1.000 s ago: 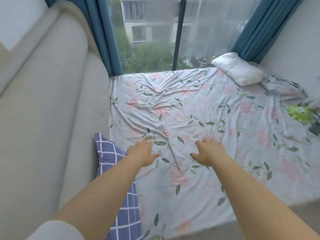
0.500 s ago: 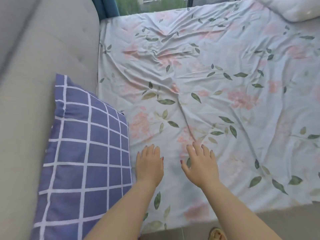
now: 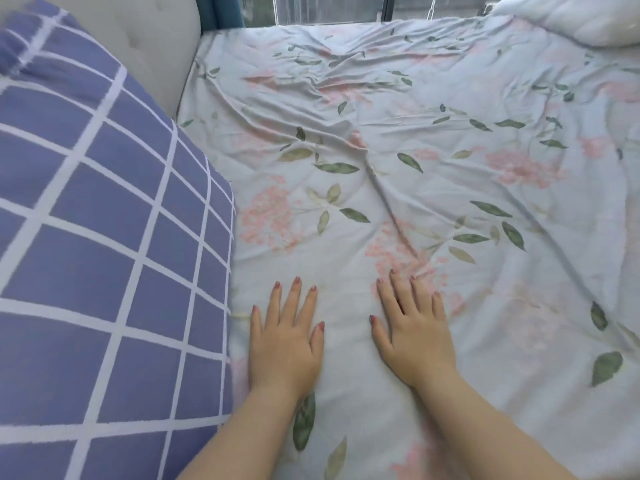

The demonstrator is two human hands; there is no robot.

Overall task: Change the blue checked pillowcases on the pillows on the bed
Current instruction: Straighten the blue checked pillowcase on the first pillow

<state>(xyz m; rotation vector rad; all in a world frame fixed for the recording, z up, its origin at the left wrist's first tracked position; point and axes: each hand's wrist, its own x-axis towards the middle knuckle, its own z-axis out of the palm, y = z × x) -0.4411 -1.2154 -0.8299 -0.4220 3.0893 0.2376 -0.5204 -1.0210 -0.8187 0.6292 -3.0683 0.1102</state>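
Note:
A pillow in a blue checked pillowcase [image 3: 104, 258] leans against the grey headboard on the left and fills the left third of the view. My left hand [image 3: 285, 344] lies flat on the floral bed sheet [image 3: 433, 168] just right of that pillow, fingers straight and spread. My right hand [image 3: 414, 336] presses flat on the sheet a hand's width further right. Neither hand holds anything. A bare white pillow [image 3: 581, 19] lies at the far right corner of the bed.
The padded grey headboard [image 3: 138, 39] runs along the left side behind the checked pillow. A window [image 3: 329, 8] and a strip of blue curtain [image 3: 218, 10] sit beyond the bed's far edge. The sheet is wrinkled in the middle.
The view has dropped and closed in on the bed. Both hands came back toward me and now lie flat on the sheet beside the checked pillow, fingers spread.

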